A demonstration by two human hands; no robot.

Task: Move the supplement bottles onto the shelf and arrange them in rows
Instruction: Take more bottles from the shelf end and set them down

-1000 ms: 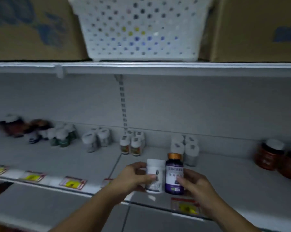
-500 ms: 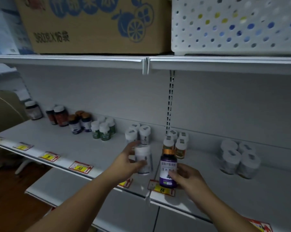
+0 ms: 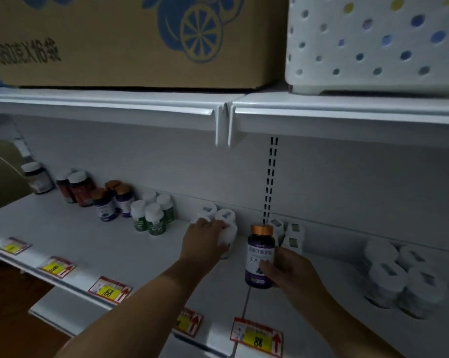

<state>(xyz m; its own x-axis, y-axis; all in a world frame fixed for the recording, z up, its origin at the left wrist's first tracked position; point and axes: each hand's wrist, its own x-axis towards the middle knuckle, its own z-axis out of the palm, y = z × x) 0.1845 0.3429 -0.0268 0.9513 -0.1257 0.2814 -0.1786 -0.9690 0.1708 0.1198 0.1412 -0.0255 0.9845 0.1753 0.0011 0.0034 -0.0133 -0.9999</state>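
The left hand (image 3: 205, 244) wraps its fingers around a white bottle (image 3: 228, 235) on the shelf (image 3: 94, 244), just beside two white bottles at 12 o'clock. At 3 o'clock, the right hand (image 3: 288, 270) grips an upright purple bottle (image 3: 260, 257).

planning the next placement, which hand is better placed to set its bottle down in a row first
Left, probably. The left hand already holds its white bottle right in front of the two white bottles at the back. The right hand holds the purple bottle far from the purple group.
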